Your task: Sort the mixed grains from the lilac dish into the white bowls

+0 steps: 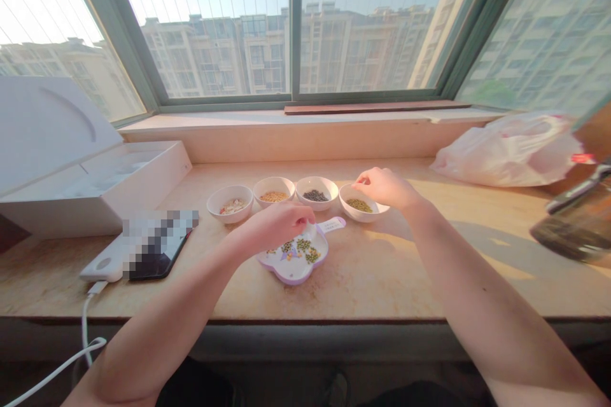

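My left hand (286, 222) is closed, fingers curled over a white and lilac plate (292, 276) with a short handle. What its fingertips hold, if anything, is hidden; a whitish patch shows just below them. Green and yellow beans lie in small groups on the plate. My right hand (384, 184) is pinched at the back rim of a white bowl (377, 214) of green beans (359, 205). Anything between those fingertips is too small to make out. To its left stand a bowl of dark beans (315, 195), one of yellow grains (274, 196) and one of pale pieces (233, 206).
An open white box (143, 172) stands at the left. Before it lie a white power bank (105, 261) with a cable (84, 318) and a dark phone (160, 261). At the right are a plastic bag (506, 149) and a dark transparent container (568, 229). A window runs behind.
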{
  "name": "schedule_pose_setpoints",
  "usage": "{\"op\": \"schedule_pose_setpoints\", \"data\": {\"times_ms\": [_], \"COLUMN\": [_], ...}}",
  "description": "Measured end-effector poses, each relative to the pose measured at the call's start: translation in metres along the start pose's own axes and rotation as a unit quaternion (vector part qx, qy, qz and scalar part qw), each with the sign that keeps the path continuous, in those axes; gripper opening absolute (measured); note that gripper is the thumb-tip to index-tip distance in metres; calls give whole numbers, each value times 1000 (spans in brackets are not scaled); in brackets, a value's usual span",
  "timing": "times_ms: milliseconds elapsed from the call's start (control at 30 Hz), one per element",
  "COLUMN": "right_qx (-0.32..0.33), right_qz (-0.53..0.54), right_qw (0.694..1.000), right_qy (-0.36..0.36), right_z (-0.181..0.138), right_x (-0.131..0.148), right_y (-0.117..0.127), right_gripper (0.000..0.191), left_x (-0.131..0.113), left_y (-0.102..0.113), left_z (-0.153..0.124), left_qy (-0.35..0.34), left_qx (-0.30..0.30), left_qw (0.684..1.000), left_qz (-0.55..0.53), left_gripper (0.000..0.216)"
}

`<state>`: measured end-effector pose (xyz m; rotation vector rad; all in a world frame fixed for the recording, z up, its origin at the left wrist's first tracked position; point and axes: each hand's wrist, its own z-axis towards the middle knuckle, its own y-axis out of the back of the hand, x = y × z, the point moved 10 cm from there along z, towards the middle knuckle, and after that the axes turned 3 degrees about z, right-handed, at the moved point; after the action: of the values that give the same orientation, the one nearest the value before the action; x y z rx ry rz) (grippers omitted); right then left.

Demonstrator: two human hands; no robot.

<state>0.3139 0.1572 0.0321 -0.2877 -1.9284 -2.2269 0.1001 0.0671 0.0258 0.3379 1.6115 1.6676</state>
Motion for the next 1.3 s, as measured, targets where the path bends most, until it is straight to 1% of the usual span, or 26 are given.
{"op": "schedule_pose_setpoints", "data": {"times_ms": [67, 133, 200, 300, 367, 433, 500, 600, 667, 733, 900, 1000, 1133, 1167, 1200, 1233, 1267, 1300], "right_qx": [-8, -33, -73, -138, -162, -170, -168, -152, -130, -114, -119, -125, -130, -135, -141, -149, -157, -166], "right_qz": [10, 34, 80, 169, 223, 272, 312, 346, 355, 358, 343, 323, 309, 306, 304, 304, 305, 308], "right_qw": [1000, 999, 994, 972, 951, 926, 903, 877, 861, 851, 860, 863, 862, 863, 862, 862, 862, 861], "right_qy": [-7, 2, 29, 86, 141, 199, 242, 298, 341, 367, 359, 368, 379, 380, 379, 377, 374, 369], "right_z": [-2, -4, -9, -21, -33, -46, -58, -73, -81, -86, -83, -82, -83, -83, -84, -84, -84, -84], "right_x": [3, 9, 21, 41, 57, 73, 85, 103, 115, 122, 121, 121, 123, 123, 123, 122, 121, 119], "right_y": [3, 9, 17, 30, 35, 36, 34, 28, 23, 19, 14, 14, 16, 17, 18, 19, 21, 22], "right_gripper": [24, 23, 22, 24, 26, 29, 30, 28, 24, 20, 14, 14, 16, 15, 15, 15, 15, 15], "left_x": [4, 7, 11, 23, 29, 32, 34, 36, 37, 39, 46, 48, 46, 45, 45, 43, 40, 36], "left_y": [8, 13, 17, 19, 17, 16, 16, 13, 12, 11, 1, -1, 2, 5, 8, 12, 17, 20], "left_z": [1, 2, 2, 1, 0, 0, 0, 0, 0, 0, -2, -3, -3, -3, -4, -4, -4, -4], "left_qy": [12, 20, 28, 67, 96, 111, 116, 122, 123, 123, 150, 170, 172, 170, 165, 157, 144, 128], "left_qx": [-25, -49, -74, -107, -120, -125, -129, -130, -138, -147, -164, -170, -161, -158, -156, -151, -141, -123], "left_qw": [994, 968, 923, 851, 810, 781, 767, 758, 755, 752, 750, 760, 776, 789, 812, 846, 888, 932], "left_qz": [-109, -247, -376, -509, -567, -602, -618, -628, -629, -630, -623, -604, -585, -568, -538, -487, -412, -315], "left_gripper": [16, 8, 7, 17, 23, 28, 30, 32, 34, 36, 32, 31, 32, 31, 29, 25, 21, 18]}}
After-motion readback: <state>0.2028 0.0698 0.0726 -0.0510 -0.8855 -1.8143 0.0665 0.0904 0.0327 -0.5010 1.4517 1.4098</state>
